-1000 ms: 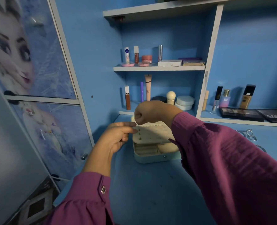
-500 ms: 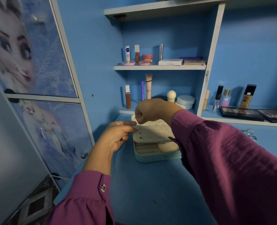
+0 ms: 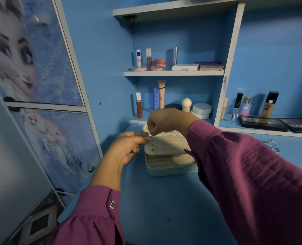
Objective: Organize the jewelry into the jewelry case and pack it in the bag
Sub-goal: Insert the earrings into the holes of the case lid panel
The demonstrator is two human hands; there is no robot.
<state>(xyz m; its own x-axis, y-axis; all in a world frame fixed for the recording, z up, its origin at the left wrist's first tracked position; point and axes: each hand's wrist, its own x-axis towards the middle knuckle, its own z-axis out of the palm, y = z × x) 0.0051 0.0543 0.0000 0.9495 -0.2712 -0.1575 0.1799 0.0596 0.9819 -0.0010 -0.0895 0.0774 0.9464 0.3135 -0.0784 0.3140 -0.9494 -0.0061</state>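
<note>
The right hand (image 3: pixel 161 121) is curled closed above the open jewelry case (image 3: pixel 171 169), pinching a thin earring (image 3: pixel 151 137) that hangs over the case's perforated panel (image 3: pixel 169 145). The left hand (image 3: pixel 129 147) pinches the panel's left edge, thumb on top, fingers curled beneath. The case sits on a blue desk (image 3: pixel 164 209), below shelves of cosmetics (image 3: pixel 164 62). No bag is in view.
</note>
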